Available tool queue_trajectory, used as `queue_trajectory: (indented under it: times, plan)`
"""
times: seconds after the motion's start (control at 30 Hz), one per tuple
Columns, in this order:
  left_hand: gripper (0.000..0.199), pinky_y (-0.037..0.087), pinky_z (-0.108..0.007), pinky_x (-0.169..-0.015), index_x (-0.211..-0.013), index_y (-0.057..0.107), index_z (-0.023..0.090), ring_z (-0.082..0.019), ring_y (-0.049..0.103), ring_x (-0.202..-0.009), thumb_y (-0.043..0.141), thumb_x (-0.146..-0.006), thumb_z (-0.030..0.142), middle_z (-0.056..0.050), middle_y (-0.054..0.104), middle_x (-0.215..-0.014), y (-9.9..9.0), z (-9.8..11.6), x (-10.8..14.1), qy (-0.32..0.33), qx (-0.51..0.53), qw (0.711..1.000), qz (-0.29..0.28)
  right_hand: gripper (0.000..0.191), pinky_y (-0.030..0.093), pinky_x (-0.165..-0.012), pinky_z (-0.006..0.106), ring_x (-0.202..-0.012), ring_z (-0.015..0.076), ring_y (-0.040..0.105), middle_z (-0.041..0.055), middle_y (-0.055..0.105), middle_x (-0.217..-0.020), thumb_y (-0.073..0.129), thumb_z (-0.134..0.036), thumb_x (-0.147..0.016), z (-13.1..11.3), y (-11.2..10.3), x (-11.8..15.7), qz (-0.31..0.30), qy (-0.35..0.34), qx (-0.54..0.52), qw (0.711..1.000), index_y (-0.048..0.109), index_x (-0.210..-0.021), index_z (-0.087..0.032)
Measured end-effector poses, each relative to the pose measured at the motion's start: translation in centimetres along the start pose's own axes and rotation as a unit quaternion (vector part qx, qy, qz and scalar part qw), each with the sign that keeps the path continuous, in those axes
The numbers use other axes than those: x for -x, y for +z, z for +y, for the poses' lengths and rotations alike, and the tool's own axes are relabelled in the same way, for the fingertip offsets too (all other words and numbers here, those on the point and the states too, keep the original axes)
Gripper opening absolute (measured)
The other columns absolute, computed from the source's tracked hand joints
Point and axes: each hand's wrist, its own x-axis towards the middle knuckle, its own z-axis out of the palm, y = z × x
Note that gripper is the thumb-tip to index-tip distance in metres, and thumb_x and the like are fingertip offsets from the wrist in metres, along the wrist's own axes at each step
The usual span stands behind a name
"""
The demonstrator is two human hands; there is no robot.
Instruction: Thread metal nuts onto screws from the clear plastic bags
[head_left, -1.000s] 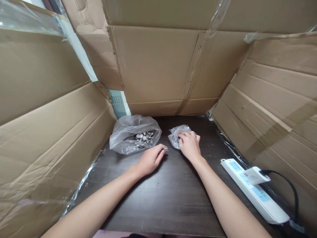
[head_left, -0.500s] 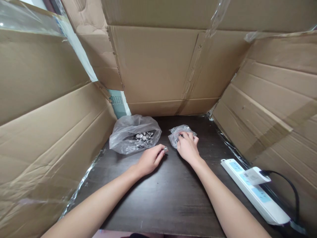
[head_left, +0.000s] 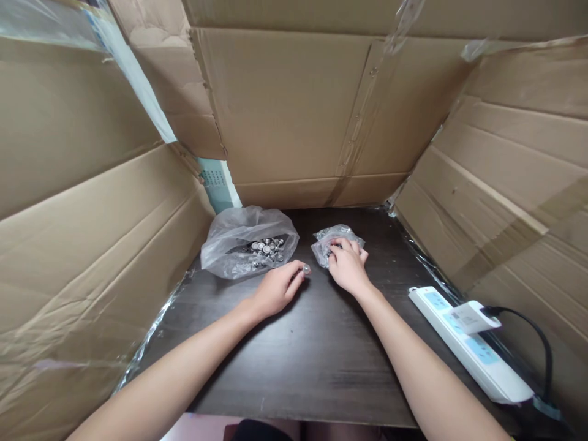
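Between thumb and forefinger my left hand (head_left: 279, 286) pinches a small round metal piece (head_left: 306, 269), just in front of the larger plastic bag. That clear bag (head_left: 225, 248) lies with its mouth toward me and holds several shiny round metal parts (head_left: 266, 247). My right hand (head_left: 349, 264) reaches into a smaller clear plastic bag (head_left: 321, 244), its fingers curled down among small dark and silvery bits. Its fingertips are partly hidden, so what they grip, if anything, cannot be made out.
Cardboard walls (head_left: 303, 110) enclose the dark wooden table (head_left: 294, 361) at the back and both sides. To the right lies a white power strip (head_left: 500, 373) with a white plug adapter (head_left: 471, 316) and a black cable (head_left: 542, 337).
The whole view has shifted slightly. Both hands stay in nearly the same places, the left still pinching the metal piece and the right still at the small bag.
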Motion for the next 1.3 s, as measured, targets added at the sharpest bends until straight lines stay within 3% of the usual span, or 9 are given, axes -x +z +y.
queue_trajectory:
  times: [0.47, 0.7, 0.87, 0.97, 1.07, 1.17, 1.3]
  plan:
    - [0.021, 0.051, -0.03, -0.081, -0.105, 0.06, 0.019, -0.021, 0.069, -0.089, 0.042, -0.104, 0.028, -0.008, 0.073, -0.1, 0.0, 0.2, -0.1, 0.002, -0.002, 1.0, -0.006, 0.032, 0.03, -0.102, 0.053, -0.126, 0.0347, 0.046, 0.0139, 0.065, -0.133, 0.047, -0.017, -0.092, -0.7, -0.3, 0.1, -0.016, 0.0, 0.01, 1.0, 0.076, -0.103, -0.016]
    - [0.023, 0.051, -0.03, -0.082, -0.107, 0.06, 0.019, -0.019, 0.069, -0.087, 0.04, -0.105, 0.03, -0.006, 0.071, -0.095, -0.3, -0.7, -0.1, -0.015, 0.048, 0.999, 0.008, 0.023, 0.029, -0.1, 0.05, -0.118, 0.0335, 0.053, 0.0125, 0.072, -0.12, 0.056, -0.02, -0.089, -0.6, -0.4, 0.3, 0.071, -0.026, -0.031, 0.997, 0.077, -0.099, -0.015]
    - [0.023, 0.051, -0.028, -0.08, -0.107, 0.056, 0.019, -0.016, 0.069, -0.08, 0.036, -0.107, 0.031, -0.006, 0.071, -0.097, -0.3, -1.0, -0.2, -0.026, 0.094, 0.995, 0.002, 0.013, 0.028, -0.099, 0.047, -0.1, 0.0259, 0.064, 0.0036, 0.078, -0.094, 0.065, -0.018, -0.087, -2.0, -2.1, 0.9, 0.17, -0.095, -0.104, 0.975, 0.075, -0.08, -0.022]
    - [0.022, 0.05, -0.026, -0.075, -0.107, 0.053, 0.019, -0.015, 0.066, -0.074, 0.035, -0.107, 0.031, -0.003, 0.07, -0.085, -0.4, -0.8, -0.1, -0.03, 0.102, 0.994, -0.019, 0.014, 0.031, -0.096, 0.045, -0.093, 0.0228, 0.068, 0.0011, 0.078, -0.09, 0.065, -0.015, -0.088, -3.4, -2.9, 1.5, 0.177, -0.139, -0.163, 0.961, 0.075, -0.081, -0.023]
    - [0.022, 0.049, -0.026, -0.073, -0.103, 0.054, 0.019, -0.015, 0.065, -0.072, 0.035, -0.107, 0.031, -0.002, 0.068, -0.081, -0.5, -0.6, -0.1, -0.027, 0.096, 0.995, -0.024, 0.016, 0.038, -0.092, 0.043, -0.09, 0.0216, 0.069, 0.0008, 0.077, -0.09, 0.062, -0.011, -0.087, -4.6, -3.0, 2.2, 0.13, -0.167, -0.22, 0.952, 0.073, -0.084, -0.023]
    - [0.022, 0.048, -0.025, -0.072, -0.1, 0.054, 0.019, -0.014, 0.063, -0.07, 0.036, -0.106, 0.031, -0.002, 0.067, -0.081, -0.6, -0.6, -0.1, -0.025, 0.093, 0.995, -0.025, 0.017, 0.05, -0.082, 0.037, -0.083, 0.0202, 0.07, 0.0032, 0.074, -0.091, 0.06, -0.011, -0.087, -5.2, -2.6, 2.5, 0.097, -0.15, -0.294, 0.939, 0.069, -0.095, -0.021]
    - [0.021, 0.046, -0.026, -0.073, -0.098, 0.054, 0.018, -0.014, 0.062, -0.07, 0.037, -0.105, 0.029, -0.002, 0.067, -0.079, -0.6, -0.5, -0.2, -0.029, 0.081, 0.996, -0.024, 0.022, 0.059, -0.077, 0.033, -0.082, 0.0196, 0.072, 0.005, 0.073, -0.094, 0.058, -0.012, -0.089, -5.4, -2.0, 2.8, 0.107, -0.138, -0.347, 0.921, 0.065, -0.107, -0.021]
